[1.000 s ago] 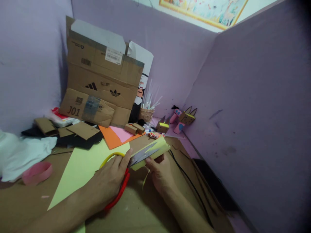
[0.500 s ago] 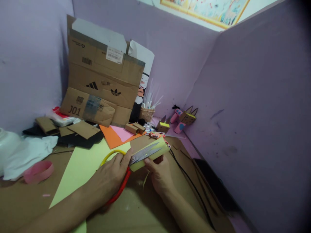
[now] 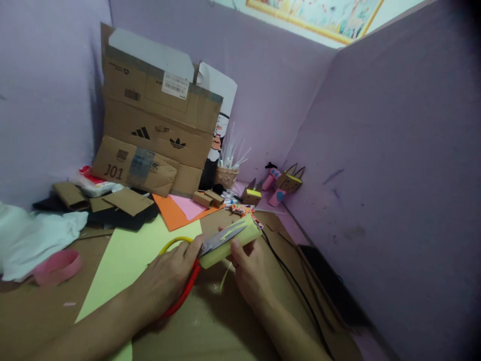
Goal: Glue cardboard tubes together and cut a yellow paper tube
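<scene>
While both hands grip scissors and yellow piece, cardboard box looms behind

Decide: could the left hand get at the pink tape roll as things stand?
Probably not at once. The left hand grips the scissors, cutting the yellow piece held by the right hand. The path to the tape roll looks open across the table.
</scene>
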`<state>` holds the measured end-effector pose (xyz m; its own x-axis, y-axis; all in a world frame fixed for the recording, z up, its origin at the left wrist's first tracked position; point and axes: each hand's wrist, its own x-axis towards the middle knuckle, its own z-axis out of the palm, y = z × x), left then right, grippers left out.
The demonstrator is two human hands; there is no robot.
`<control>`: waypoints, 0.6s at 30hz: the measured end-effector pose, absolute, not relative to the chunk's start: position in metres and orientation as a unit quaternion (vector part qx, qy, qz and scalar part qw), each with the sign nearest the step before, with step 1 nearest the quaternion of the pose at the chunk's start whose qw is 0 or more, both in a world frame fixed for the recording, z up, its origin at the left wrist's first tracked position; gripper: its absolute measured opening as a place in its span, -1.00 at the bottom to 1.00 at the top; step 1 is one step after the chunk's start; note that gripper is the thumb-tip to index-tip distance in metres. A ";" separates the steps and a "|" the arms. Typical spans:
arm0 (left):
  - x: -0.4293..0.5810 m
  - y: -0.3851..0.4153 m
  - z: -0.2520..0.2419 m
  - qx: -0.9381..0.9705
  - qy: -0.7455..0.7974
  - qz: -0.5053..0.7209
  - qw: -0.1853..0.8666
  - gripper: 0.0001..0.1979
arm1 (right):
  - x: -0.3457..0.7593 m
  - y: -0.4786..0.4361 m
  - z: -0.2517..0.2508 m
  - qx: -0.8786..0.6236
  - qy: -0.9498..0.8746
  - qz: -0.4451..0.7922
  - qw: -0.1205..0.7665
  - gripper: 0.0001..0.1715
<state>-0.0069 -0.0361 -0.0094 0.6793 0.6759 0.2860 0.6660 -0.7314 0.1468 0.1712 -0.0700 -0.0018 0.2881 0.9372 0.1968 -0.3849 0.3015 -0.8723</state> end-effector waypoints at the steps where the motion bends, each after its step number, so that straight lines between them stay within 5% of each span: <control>1: -0.007 -0.035 -0.010 0.916 0.365 0.165 0.018 -0.41 | 0.171 -0.071 0.000 -0.356 -0.365 0.468 0.722 -0.61; 18: -0.006 -0.034 -0.014 0.910 0.370 0.185 0.020 -0.44 | 0.167 -0.069 -0.004 -0.338 -0.343 0.488 0.728 -0.62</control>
<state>-0.0055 -0.0344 -0.0138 0.6586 0.6806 0.3210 0.6655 -0.7259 0.1737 0.1674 -0.0692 -0.0036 0.2874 0.9427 0.1696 -0.4784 0.2946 -0.8272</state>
